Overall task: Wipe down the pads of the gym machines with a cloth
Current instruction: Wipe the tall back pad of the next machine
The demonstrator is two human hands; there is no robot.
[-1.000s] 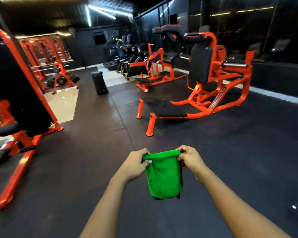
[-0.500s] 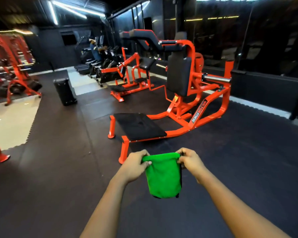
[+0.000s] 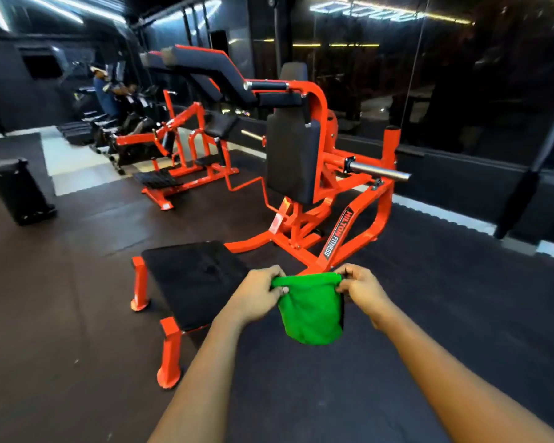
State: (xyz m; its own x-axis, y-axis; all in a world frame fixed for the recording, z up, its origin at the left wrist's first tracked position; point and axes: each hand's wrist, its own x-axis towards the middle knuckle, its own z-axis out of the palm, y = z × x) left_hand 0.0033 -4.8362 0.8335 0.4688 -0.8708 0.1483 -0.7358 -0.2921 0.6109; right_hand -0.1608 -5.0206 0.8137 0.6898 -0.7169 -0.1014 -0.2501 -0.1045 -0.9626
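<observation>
The person's left hand [image 3: 259, 290] and right hand [image 3: 359, 287] each pinch a top corner of the green cloth [image 3: 311, 310], hanging folded between them above the floor, clear of the orange machine [image 3: 320, 199]; wiping has not begun, so the next move likely requires pressing it onto the upright black pad [image 3: 290, 161].

Cloth [image 3: 311, 308] before machine [image 3: 304, 193]

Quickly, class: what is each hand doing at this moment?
Left hand: closed, pinching the left top corner of the folded green cloth.
Right hand: closed, pinching the cloth's right top corner.
</observation>
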